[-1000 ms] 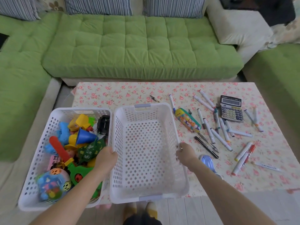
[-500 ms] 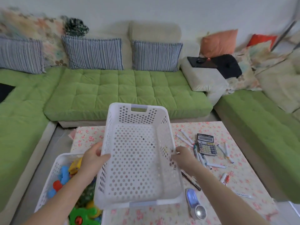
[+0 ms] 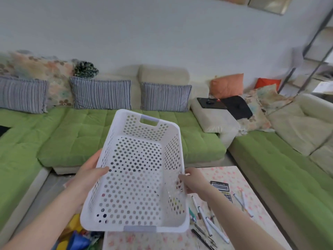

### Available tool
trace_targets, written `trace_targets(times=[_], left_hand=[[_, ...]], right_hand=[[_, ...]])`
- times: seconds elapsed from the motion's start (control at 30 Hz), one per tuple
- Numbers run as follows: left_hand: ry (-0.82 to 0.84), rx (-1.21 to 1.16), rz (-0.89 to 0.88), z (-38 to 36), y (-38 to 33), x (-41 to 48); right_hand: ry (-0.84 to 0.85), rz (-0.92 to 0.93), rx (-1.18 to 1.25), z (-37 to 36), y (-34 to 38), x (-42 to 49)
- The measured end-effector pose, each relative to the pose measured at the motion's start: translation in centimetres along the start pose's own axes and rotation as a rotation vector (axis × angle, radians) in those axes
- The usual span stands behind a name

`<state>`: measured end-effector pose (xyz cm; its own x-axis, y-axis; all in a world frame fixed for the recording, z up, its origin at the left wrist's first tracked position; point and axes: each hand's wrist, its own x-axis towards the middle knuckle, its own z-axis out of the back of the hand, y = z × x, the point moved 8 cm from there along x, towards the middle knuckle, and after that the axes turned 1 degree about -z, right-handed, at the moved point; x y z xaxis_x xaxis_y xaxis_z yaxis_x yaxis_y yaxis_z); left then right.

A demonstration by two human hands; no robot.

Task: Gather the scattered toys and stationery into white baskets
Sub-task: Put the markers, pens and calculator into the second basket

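Observation:
An empty white perforated basket (image 3: 137, 177) is held up in the air in front of me, tilted with its far end raised. My left hand (image 3: 90, 175) grips its left rim, thumb inside the wall. My right hand (image 3: 193, 180) grips the right rim. Below on the floral table (image 3: 239, 179) lie a calculator (image 3: 222, 189), several white markers (image 3: 207, 217) and dark pens (image 3: 202, 238). Bright toys (image 3: 75, 237) of the other basket show at the bottom left, mostly hidden by the raised basket and my arm.
A green sofa (image 3: 75, 139) wraps around the table on the left, back and right. Striped cushions (image 3: 101, 95) and orange cushions (image 3: 227, 85) line its back. A black item (image 3: 237, 106) lies on the beige corner seat.
Both hands have lifted the empty basket off the table and higher into the air. The view has tilted upward, so the toy basket and most stationery have dropped toward the bottom edge.

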<state>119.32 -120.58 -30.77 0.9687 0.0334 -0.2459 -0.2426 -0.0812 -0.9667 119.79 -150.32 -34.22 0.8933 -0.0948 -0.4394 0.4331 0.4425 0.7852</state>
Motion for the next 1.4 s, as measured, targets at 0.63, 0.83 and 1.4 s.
trace_targets(times=[0.63, 0.83, 1.4], left_hand=[[-0.383, 0.156, 0.075, -1.9, 11.6, 9.7], [-0.398, 0.241, 0.095, -1.7, 18.6, 15.7], [-0.364, 0.28, 0.104, -0.8, 24.4, 19.4]], right_hand=[[0.139, -0.092, -0.255, -2.4, -11.6, 21.7], [0.195, -0.14, -0.528, -7.4, -20.0, 29.6], [0.128, -0.145, -0.612, -14.6, -27.8, 39.5]])
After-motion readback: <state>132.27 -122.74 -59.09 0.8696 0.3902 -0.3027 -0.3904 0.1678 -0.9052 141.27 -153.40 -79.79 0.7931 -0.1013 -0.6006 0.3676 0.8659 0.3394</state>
